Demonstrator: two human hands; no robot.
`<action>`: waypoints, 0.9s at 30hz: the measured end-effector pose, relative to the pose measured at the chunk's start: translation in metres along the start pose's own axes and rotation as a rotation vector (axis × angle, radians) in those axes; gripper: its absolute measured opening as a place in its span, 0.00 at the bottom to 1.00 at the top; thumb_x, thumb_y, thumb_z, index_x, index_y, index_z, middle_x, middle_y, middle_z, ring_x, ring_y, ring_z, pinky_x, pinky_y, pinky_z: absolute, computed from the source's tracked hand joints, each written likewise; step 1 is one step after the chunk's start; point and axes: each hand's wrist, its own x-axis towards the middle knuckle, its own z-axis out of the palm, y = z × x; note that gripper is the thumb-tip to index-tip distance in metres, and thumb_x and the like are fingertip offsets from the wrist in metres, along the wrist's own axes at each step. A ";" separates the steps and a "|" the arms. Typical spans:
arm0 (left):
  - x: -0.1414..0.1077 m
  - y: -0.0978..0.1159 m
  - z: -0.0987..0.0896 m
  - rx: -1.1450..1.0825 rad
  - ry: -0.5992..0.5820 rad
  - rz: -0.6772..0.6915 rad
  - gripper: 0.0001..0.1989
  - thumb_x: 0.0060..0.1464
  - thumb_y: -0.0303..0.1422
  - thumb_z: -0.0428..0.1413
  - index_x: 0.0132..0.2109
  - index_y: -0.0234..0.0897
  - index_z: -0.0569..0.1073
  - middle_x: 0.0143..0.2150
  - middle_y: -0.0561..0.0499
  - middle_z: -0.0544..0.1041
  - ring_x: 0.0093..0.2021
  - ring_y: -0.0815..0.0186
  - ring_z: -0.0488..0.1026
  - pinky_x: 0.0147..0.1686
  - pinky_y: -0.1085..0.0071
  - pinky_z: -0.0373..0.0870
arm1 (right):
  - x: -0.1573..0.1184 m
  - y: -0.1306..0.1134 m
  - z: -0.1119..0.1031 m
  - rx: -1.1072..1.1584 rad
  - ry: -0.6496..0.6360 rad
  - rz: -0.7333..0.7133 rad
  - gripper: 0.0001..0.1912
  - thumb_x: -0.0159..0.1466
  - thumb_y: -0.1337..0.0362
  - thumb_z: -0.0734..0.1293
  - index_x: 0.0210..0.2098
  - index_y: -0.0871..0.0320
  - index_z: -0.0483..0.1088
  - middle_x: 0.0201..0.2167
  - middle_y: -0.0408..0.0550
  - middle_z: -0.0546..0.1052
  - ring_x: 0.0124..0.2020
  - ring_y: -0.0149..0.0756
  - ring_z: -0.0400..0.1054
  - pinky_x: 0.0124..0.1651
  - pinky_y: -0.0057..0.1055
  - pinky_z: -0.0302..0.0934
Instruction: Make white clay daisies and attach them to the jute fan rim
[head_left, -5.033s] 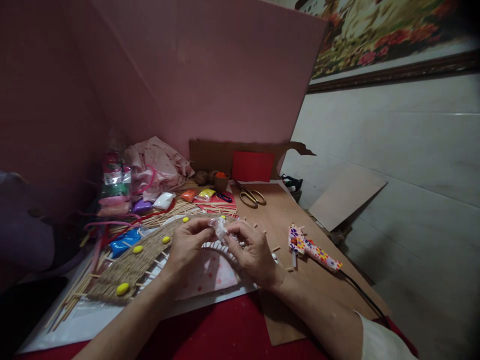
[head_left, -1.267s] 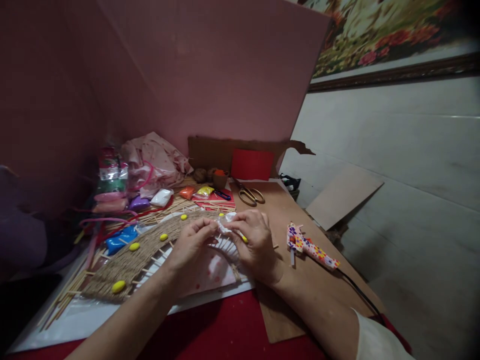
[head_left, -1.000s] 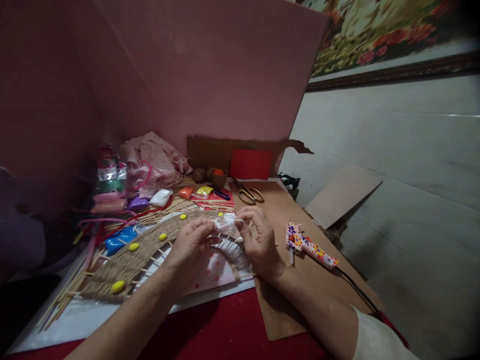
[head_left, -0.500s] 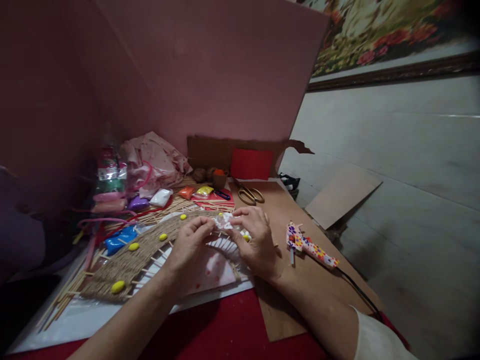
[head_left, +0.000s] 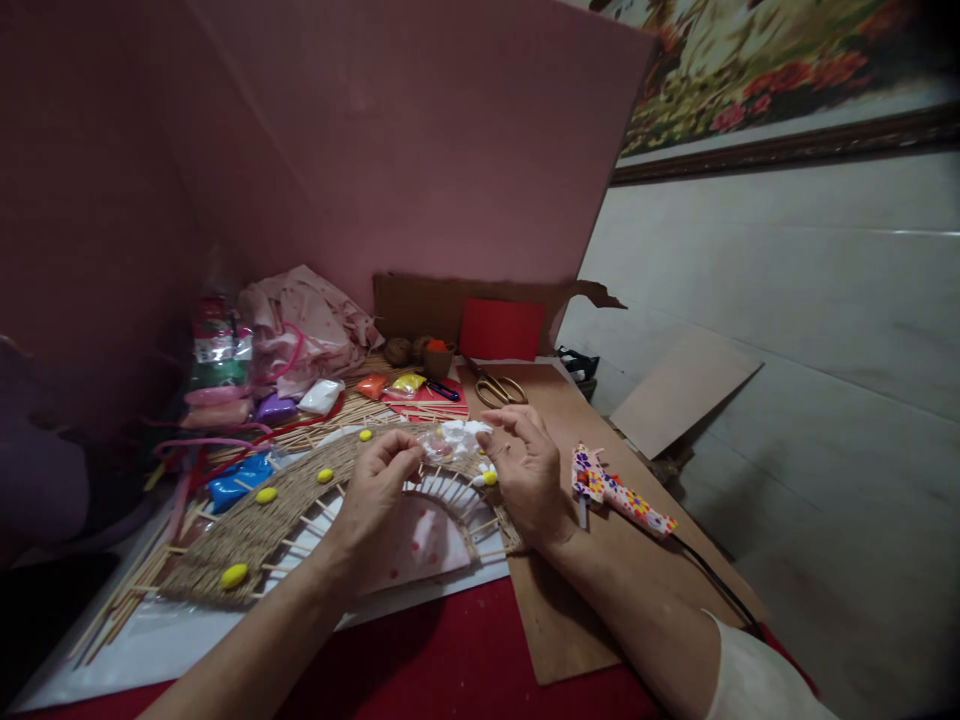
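Note:
My left hand (head_left: pixel 382 480) pinches the edge of a small clear plastic bag (head_left: pixel 433 443). Soft white clay (head_left: pixel 465 432) comes out of that bag toward my right hand (head_left: pixel 529 470), whose thumb and fingers close on its end. Both hands hover over a fan-shaped twine weaving (head_left: pixel 240 530) with thin sticks through it. Flattened yellow ovals (head_left: pixel 266 495) dot its band. By my right hand, one yellow oval (head_left: pixel 490 478) has small white pieces beside it. Pink spotted fabric (head_left: pixel 409 550) lies inside the fan's curve, partly behind my left forearm.
A flower-patterned glue gun (head_left: pixel 619 495) with a cord lies on the brown board (head_left: pixel 570 620) at right. Gold-handled scissors (head_left: pixel 499 388) lie behind. Bags of blue clay (head_left: pixel 238 482), white clay (head_left: pixel 322 397) and other colours sit left, near many thin sticks. A pink panel (head_left: pixel 450 150) rises behind.
My hands have moved apart, the right one going rightward. The white clay now stretches out of the clear bag between them, and the oval with white pieces shows more fully.

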 end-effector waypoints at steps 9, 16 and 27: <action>-0.004 0.011 0.004 0.012 -0.040 0.018 0.04 0.45 0.27 0.53 0.25 0.36 0.65 0.18 0.58 0.70 0.17 0.77 0.58 0.19 0.80 0.52 | -0.006 -0.003 -0.002 -0.201 -0.177 -0.228 0.08 0.66 0.64 0.62 0.33 0.58 0.71 0.29 0.48 0.74 0.33 0.35 0.67 0.36 0.32 0.59; -0.005 0.013 0.003 0.065 -0.115 0.001 0.04 0.47 0.28 0.53 0.26 0.37 0.65 0.20 0.55 0.74 0.17 0.73 0.66 0.16 0.79 0.55 | -0.007 -0.001 -0.001 -0.262 -0.208 -0.126 0.09 0.62 0.63 0.66 0.42 0.57 0.69 0.31 0.46 0.74 0.32 0.34 0.67 0.33 0.29 0.59; -0.007 0.013 0.004 -0.174 -0.141 -0.271 0.09 0.44 0.33 0.64 0.31 0.30 0.77 0.27 0.50 0.74 0.23 0.74 0.68 0.22 0.79 0.64 | -0.010 -0.001 0.001 -0.355 -0.289 -0.189 0.07 0.66 0.67 0.60 0.38 0.58 0.70 0.34 0.49 0.74 0.37 0.36 0.69 0.38 0.30 0.59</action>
